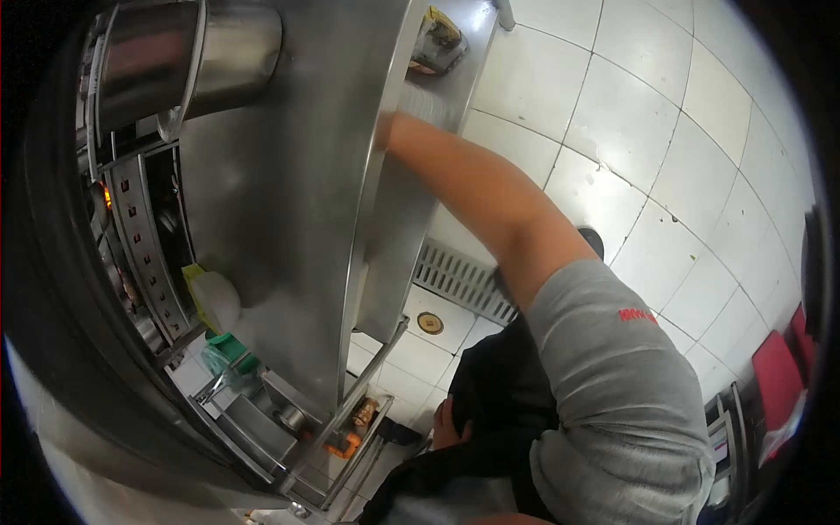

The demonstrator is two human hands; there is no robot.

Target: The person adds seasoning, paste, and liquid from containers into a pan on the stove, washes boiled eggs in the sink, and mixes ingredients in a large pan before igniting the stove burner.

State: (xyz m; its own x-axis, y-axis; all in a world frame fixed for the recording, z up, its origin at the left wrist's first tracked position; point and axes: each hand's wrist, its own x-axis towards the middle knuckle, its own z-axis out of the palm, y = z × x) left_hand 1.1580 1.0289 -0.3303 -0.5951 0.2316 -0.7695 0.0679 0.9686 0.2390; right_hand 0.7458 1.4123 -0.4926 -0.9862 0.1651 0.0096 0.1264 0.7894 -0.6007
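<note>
My right arm, in a grey sleeve, reaches under the steel counter (271, 175). The wrist shows at the counter's edge, but the right hand is hidden behind it, so its fingers and anything in them cannot be seen. Beside the wrist, on the lower shelf (394, 227), is a whitish stack (429, 103) that looks like plates or lids. A clear package with yellow and dark parts (439, 42) lies farther along that shelf. Low in the view, my left hand (451, 424) rests against black clothing, its partly visible fingers lying flat with nothing seen in them.
Large metal pots (197, 57) stand at the upper left, near a stove with a small flame (108, 196). A white container (214, 300) and a green item (229, 352) are on the counter side. A floor grate (464, 280) and a round drain (430, 323) lie below.
</note>
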